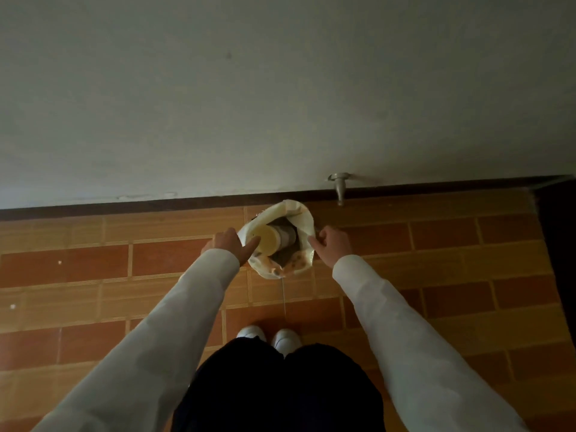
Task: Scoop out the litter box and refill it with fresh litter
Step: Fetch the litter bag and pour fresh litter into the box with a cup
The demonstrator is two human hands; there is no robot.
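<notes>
An open pale litter bag (299, 213) stands on the tiled floor against the wall. Inside it lies a container with a round yellow lid (268, 239) and a greyish body. My left hand (229, 244) is at the bag's left rim, and its forefinger reaches in and touches the yellow lid. My right hand (332, 246) pinches the bag's right rim with curled fingers. No litter box or scoop is in view.
A metal door stop (339, 185) sticks out of the wall base just right of the bag. The orange-brown tiled floor (124, 275) spreads to both sides. My white shoes (268, 336) stand just behind the bag. A dark doorway edge (558, 244) is at far right.
</notes>
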